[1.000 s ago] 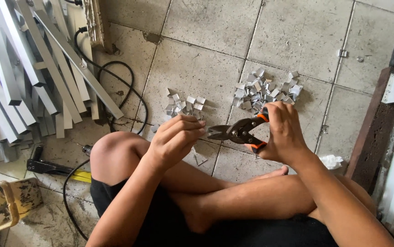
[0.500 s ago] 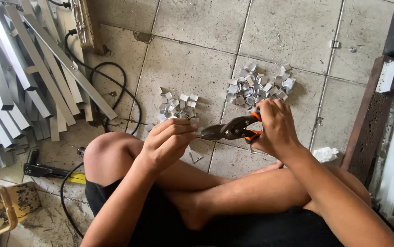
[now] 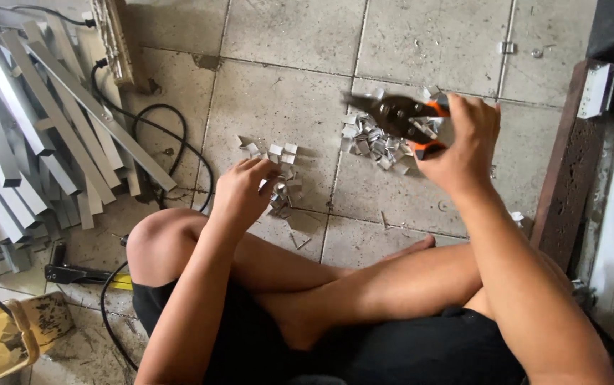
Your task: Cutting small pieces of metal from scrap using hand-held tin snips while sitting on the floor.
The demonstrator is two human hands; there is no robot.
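I sit cross-legged on a tiled floor. My right hand [image 3: 460, 146] grips orange-handled tin snips [image 3: 400, 117], raised above a pile of small cut metal pieces [image 3: 375, 142] with the blades pointing left. My left hand [image 3: 243, 192] reaches down with its fingertips on a smaller pile of metal pieces [image 3: 275, 160] in front of my left knee. I cannot tell whether a piece is pinched between its fingers.
Long aluminium channel strips [image 3: 43, 121] lie stacked at the left. A black cable [image 3: 168, 132] loops beside them. A black tool [image 3: 72, 273] and a yellow bucket [image 3: 7, 335] sit at lower left. Wooden and metal frames [image 3: 592, 164] stand at the right.
The hands have parted: my right hand lifted the snips up and right over the far pile, and my left hand dropped down to the near pile of pieces.
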